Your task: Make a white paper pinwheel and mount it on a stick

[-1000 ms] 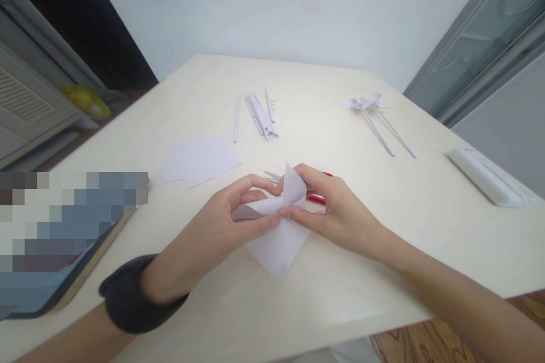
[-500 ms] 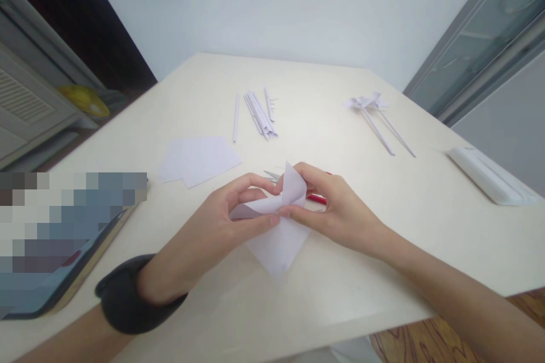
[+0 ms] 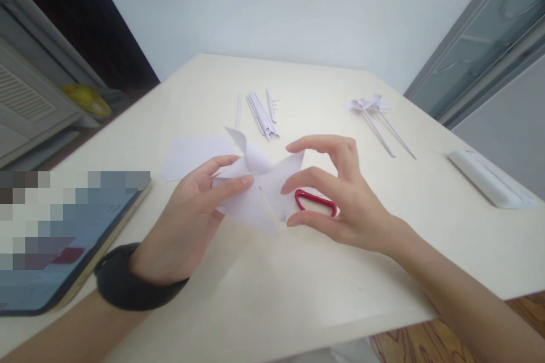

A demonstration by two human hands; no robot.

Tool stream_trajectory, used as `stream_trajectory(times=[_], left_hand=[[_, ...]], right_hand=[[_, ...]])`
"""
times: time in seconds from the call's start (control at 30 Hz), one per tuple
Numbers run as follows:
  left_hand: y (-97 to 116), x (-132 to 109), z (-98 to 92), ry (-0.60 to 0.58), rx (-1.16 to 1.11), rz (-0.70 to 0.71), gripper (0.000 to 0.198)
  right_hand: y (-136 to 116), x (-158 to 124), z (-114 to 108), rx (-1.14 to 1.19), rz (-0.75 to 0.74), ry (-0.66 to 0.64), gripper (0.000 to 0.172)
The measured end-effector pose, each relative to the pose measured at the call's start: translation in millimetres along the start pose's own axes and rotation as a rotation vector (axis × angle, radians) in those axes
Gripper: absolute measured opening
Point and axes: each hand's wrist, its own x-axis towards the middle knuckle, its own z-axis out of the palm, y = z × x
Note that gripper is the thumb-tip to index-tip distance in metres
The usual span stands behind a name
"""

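A white paper pinwheel head [image 3: 249,204] is pinched in my left hand [image 3: 193,212], thumb on its front near the middle. Two of its corners curl over, and a slit runs through the lower right part. My right hand [image 3: 340,198] hovers beside the right-hand blade with thumb and fingers spread, apparently holding nothing; whether a fingertip touches the paper I cannot tell. Below that hand lies a pair of scissors with a red handle [image 3: 317,199], its blades hidden behind the paper. Flat white sheets [image 3: 191,153] lie just past my left hand.
Rolled paper sticks [image 3: 260,116] lie in a bundle toward the back. Two finished-looking pinwheels on sticks [image 3: 369,110] rest at the back right. A white plastic packet [image 3: 487,178] sits at the right edge. A tablet [image 3: 85,261] stands at the left.
My right hand has let go of the paper and spread its fingers. My left hand has turned the pinwheel head and moved it left and slightly up, uncovering the red scissor handle.
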Motion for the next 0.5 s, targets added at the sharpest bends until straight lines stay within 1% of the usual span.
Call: stream_trajectory(times=[0.07,0.1,0.17,0.23,0.27,0.3,0.33,0.4,0.47,0.5], left_hand=[[2.4,-0.5,1.5,-0.006,-0.065,-0.002,0.026],[3.0,-0.7,2.1,-0.002,-0.091,-0.006,0.026],[3.0,-0.7,3.0,0.032,-0.121,-0.008,0.029],[1.4,-0.1,3.4,0.084,-0.116,0.027,0.033],[0.1,0.4,3.5,0.115,-0.105,0.064,0.034],[-1.5,1.0,3.5,0.144,-0.088,0.103,0.034],[-3.2,1.6,3.5,0.166,-0.08,0.144,0.034],[-6.5,2.5,3.5,0.213,-0.062,0.218,0.031],[-8.8,2.4,3.6,0.233,-0.049,0.264,0.029],[-9.4,1.9,3.5,0.23,-0.039,0.279,0.028]], right_hand=[[-1.4,-2.0,4.7,-0.043,0.004,0.035,0.018],[-2.0,-2.6,6.9,-0.032,0.037,0.066,0.019],[-3.1,-2.5,10.3,0.049,0.151,0.124,0.024],[-4.1,-1.0,12.1,0.19,0.284,0.124,0.024],[-4.4,0.0,12.7,0.267,0.346,0.083,0.021],[-4.7,1.0,13.2,0.341,0.4,0.015,0.02],[-4.9,1.7,13.6,0.409,0.447,-0.067,0.023],[-5.0,2.1,14.6,0.526,0.518,-0.227,0.035],[-4.7,1.2,15.4,0.631,0.569,-0.321,0.039],[-4.3,0.4,15.6,0.678,0.592,-0.335,0.038]])
